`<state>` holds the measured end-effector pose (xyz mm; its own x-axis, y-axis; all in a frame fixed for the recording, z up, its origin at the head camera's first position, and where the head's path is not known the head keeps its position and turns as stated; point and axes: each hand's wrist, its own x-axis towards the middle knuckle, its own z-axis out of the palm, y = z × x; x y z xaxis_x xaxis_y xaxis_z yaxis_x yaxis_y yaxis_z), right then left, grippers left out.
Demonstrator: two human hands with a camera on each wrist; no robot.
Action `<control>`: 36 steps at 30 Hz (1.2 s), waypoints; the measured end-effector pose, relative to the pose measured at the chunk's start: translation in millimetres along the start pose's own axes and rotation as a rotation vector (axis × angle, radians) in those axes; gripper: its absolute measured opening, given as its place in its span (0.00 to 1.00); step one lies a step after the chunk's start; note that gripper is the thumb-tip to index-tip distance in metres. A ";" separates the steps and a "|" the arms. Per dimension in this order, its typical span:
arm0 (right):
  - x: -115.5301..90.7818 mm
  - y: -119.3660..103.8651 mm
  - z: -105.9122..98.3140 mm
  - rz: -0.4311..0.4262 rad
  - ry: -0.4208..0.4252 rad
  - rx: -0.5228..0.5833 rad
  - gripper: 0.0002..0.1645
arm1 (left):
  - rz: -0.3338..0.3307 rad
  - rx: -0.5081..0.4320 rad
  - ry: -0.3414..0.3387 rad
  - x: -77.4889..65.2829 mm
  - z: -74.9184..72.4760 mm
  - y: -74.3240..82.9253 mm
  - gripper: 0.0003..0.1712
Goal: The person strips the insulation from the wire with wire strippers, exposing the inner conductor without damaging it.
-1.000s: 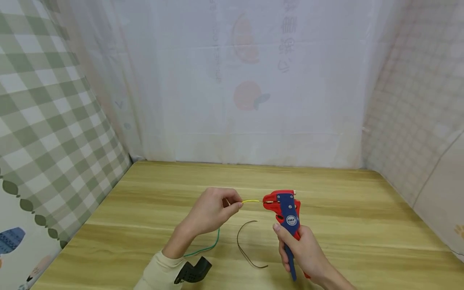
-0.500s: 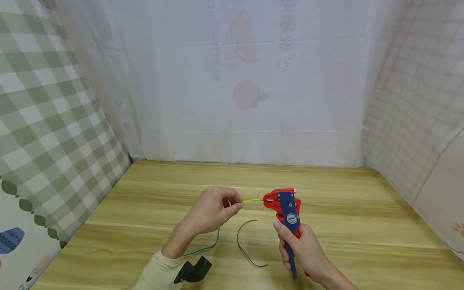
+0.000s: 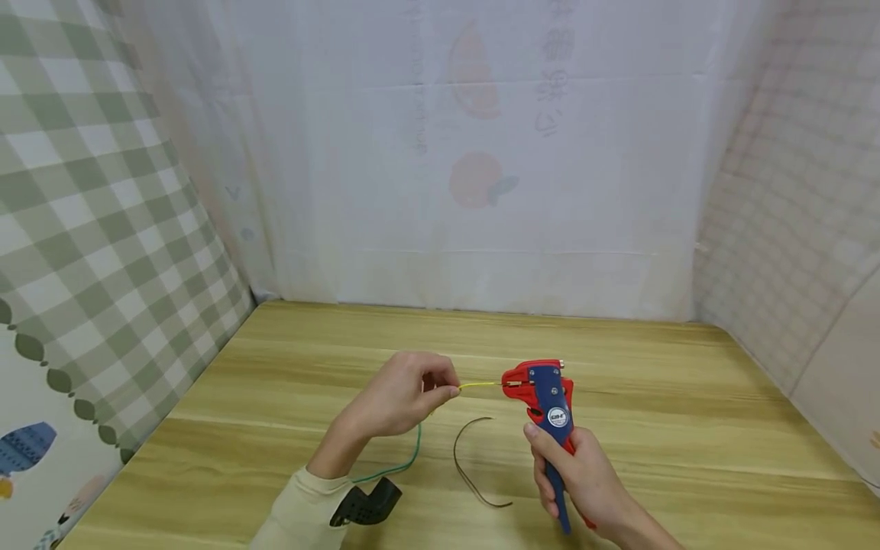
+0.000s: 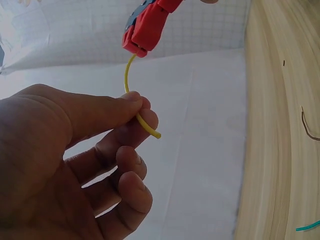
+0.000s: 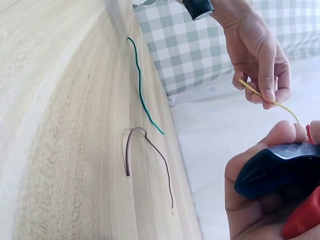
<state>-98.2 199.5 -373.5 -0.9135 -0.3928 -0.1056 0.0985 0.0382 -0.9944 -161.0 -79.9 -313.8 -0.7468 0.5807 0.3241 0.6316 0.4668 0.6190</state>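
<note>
My left hand [image 3: 406, 393] pinches a short yellow wire [image 3: 477, 384] between thumb and index finger; its other fingers are loosely curled. In the left wrist view the wire's cut end pokes out below the fingertips, and its far end reaches the nose of a red and blue wire stripper [image 4: 150, 27]. My right hand [image 3: 580, 477] grips the stripper by its handles, holding it upright with the nose pointing left at the wire. The wire's far tip is hidden at the red nose in the left wrist view.
A curved brown wire [image 3: 462, 467] lies on the wooden table [image 3: 309, 367] between the hands. A green wire [image 3: 399, 467] lies behind the left forearm. A black camera mount [image 3: 367, 504] sits on the left wrist. White and checked cloths hang around the table.
The yellow wire stretches straighter between my left fingers and the stripper than before. Both hands keep nearly the same place and hold; the head view has shifted slightly.
</note>
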 end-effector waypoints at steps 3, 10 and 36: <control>0.5 0.6 0.1 0.011 0.003 0.015 0.24 | 0.001 -0.018 -0.031 -0.1 0.0 -0.3 0.07; 0.1 1.7 -1.7 -0.003 -0.094 0.146 0.25 | -0.005 -0.078 -0.103 -1.5 -2.1 2.0 0.07; -3.7 -4.6 -23.0 -0.133 -0.195 0.204 0.24 | -0.069 -0.089 -0.050 -5.7 -10.5 -6.3 0.08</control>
<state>-104.3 221.9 -368.6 -0.8328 -0.5515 0.0474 0.0786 -0.2027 -0.9761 -163.0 -93.2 -312.1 -0.7754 0.5825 0.2438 0.5563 0.4473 0.7003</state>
